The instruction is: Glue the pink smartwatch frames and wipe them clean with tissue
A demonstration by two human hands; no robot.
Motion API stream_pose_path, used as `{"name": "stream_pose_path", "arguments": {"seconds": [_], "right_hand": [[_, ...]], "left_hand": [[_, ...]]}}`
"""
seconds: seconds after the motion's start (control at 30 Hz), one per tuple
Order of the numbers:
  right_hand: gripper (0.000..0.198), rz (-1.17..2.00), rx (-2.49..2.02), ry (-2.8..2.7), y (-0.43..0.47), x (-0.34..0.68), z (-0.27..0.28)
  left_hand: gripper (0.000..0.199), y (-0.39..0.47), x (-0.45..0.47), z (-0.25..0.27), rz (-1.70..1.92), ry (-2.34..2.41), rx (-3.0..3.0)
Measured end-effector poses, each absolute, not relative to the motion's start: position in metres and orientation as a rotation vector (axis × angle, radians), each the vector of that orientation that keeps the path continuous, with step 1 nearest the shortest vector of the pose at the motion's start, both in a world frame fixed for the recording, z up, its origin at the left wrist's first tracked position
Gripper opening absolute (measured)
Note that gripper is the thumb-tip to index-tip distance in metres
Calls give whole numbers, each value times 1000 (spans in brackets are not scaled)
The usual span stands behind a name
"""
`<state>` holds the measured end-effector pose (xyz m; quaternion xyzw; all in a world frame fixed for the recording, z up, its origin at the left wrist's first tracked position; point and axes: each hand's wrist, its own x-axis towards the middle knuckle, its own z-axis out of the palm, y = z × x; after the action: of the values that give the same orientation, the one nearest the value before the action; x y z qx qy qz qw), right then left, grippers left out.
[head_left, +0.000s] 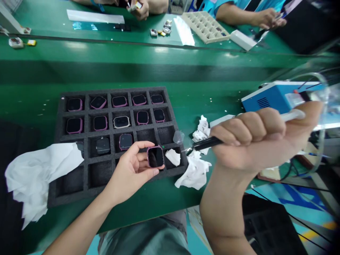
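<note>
My left hand (138,161) holds a smartwatch (155,157) with a dark screen and purple frame by its edges, above the front right of a black foam tray (89,193). My right hand (249,132) is wrapped in a fist round a black pen-like tool (207,143). Its thin metal tip points left toward the tray's right edge, apart from the watch. A whitish end (294,115) shows by the thumb; the fist hides whether it belongs to the same tool. Several more watches, mostly purple-framed, lie in the tray's compartments, among them a silver-framed watch (121,122).
White tissue (39,173) covers the tray's left front corner. Crumpled, spotted tissue (195,171) lies right of it. A blue and white box (271,97) and clear tubing (322,124) stand at right. Across the bench, co-workers' hands work near a beige tray (198,21).
</note>
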<state>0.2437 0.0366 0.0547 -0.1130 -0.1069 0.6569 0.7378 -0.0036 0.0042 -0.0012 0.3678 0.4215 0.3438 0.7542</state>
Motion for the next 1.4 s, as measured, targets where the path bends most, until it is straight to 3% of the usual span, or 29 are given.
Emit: {"name": "stream_pose_path", "arguments": {"seconds": [0.17,0.33,0.63,1.4], "right_hand": [[65,979,-630,-94,37,266,73],[70,783,-798,-418,49,276,54],[72,753,-958,-705,73,269,-15],[69,666,-986,-753,69,261,-24]], "left_hand": [[53,5,-5,2,760,939,845],[36,7,-9,5,844,968,897],[35,6,-7,2,962,1008,876],[23,-4,-1,6,952,1149,1032]]}}
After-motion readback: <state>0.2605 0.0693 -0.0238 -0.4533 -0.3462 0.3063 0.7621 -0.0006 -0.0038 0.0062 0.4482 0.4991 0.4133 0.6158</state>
